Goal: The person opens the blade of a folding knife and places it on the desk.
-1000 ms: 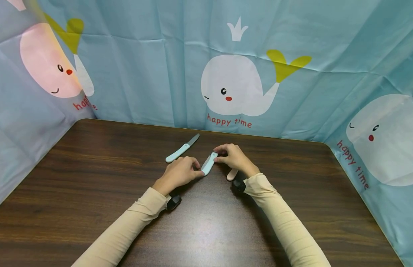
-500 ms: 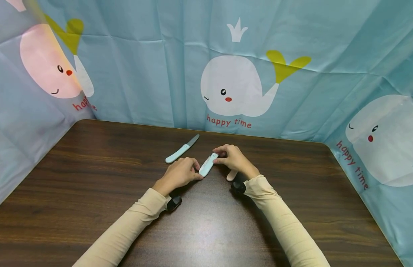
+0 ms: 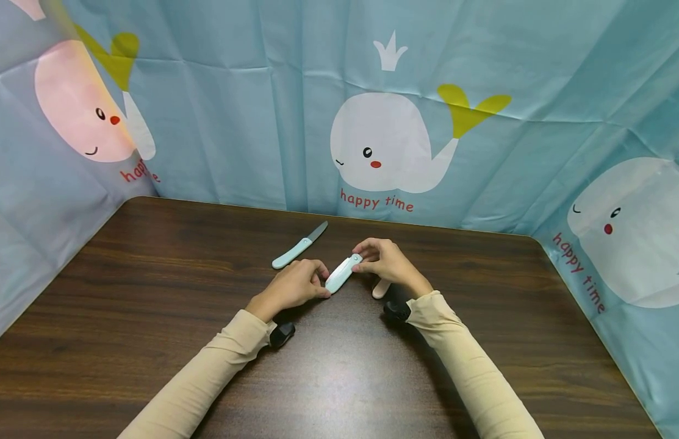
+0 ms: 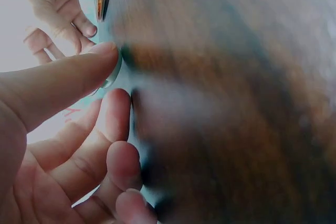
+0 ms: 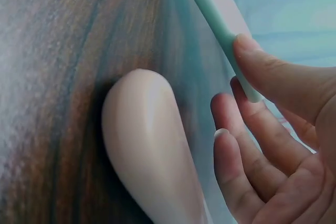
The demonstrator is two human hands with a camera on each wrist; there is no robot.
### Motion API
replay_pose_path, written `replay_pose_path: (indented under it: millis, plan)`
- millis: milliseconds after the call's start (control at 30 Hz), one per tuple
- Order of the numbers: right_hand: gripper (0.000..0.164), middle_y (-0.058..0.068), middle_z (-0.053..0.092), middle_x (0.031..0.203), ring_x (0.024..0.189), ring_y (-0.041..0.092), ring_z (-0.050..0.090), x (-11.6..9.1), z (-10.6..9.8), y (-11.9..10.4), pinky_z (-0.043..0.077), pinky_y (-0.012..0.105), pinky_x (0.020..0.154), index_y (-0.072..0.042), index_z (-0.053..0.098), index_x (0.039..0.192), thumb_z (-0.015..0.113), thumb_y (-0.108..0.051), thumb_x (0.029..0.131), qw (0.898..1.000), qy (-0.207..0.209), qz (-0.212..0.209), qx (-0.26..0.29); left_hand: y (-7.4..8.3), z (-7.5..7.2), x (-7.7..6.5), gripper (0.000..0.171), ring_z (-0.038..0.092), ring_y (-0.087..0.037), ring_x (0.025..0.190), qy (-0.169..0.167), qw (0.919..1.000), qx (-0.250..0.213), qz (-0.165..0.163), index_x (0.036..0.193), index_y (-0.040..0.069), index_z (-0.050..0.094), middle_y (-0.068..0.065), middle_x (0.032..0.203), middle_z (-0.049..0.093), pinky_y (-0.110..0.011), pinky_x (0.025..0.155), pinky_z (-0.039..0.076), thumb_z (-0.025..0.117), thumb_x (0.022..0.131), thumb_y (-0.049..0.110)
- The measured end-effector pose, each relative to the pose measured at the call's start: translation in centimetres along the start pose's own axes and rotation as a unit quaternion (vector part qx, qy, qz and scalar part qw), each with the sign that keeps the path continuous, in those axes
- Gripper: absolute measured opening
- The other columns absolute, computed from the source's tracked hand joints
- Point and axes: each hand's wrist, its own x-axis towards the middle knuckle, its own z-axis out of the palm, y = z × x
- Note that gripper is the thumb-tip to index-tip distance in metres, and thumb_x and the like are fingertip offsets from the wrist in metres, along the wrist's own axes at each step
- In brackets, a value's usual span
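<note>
Pale mint folding knife [image 3: 344, 275] has swung a bit flatter over the last second: lower-left end shifted left and toward the person, pivot end slightly right. Left hand [image 3: 294, 284] crept left with it, right hand [image 3: 391, 263] crept right. Unfolded knife [image 3: 293, 252] hasn't moved.

Current state: folding knife sits between the two hands, over the middle of the wood-grain table [image 3: 169, 317], running diagonally. Blade lies along the handle's upper-left edge, bright with glare; can't tell if it's fully seated.

Right hand: thumb and forefinger clamped on the pivot end, clear in the right wrist view. Its other fingers are loosely bent, off the handle.

Left hand: thumb and forefinger pinch the opposite end; thumb hides most of that contact in the left wrist view. Can't tell whether the knife touches the tabletop.

Nearby: unfolded knife lies flat just beyond the left hand, mint handle toward the person, blade pointing away and right. Beige handle [image 5: 149, 135] with a rounded end lies under the right hand; head view hides the rest of it.

Black wrist units [image 3: 282, 335] at both cream sleeves [image 3: 213, 366]. Blue whale-print curtain [image 3: 224, 134] behind the table.
</note>
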Motion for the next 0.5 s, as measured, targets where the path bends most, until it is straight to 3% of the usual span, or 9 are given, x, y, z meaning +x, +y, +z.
replay_pose_path:
  millis: [200,500]
  plan:
    - [0.032,0.018,0.072,0.104,0.093,0.022,0.07,-0.4,-0.3,-0.2,0.055,0.029,0.081,0.001,0.067,0.112,0.079,-0.007,0.084,1.0,0.007,0.014,0.013,-0.3,-0.1,-0.1,0.019,0.052,-0.008,0.061,-0.001,0.9998,-0.009,0.019,0.094,0.009,0.07,0.003,0.069,0.065,-0.024,0.059,0.039,0.082,0.081,0.017]
    - [0.035,0.015,0.073,0.102,0.086,0.019,0.07,-1.5,-0.6,-0.7,0.056,0.029,0.078,0.001,0.067,0.115,0.079,-0.011,0.085,0.999,0.026,0.016,0.013,-0.4,-0.2,-0.4,0.016,0.057,-0.009,0.067,0.0,0.9985,-0.044,0.033,0.098,0.006,0.066,-0.001,0.079,0.07,-0.024,0.063,0.042,0.076,0.087,0.011]
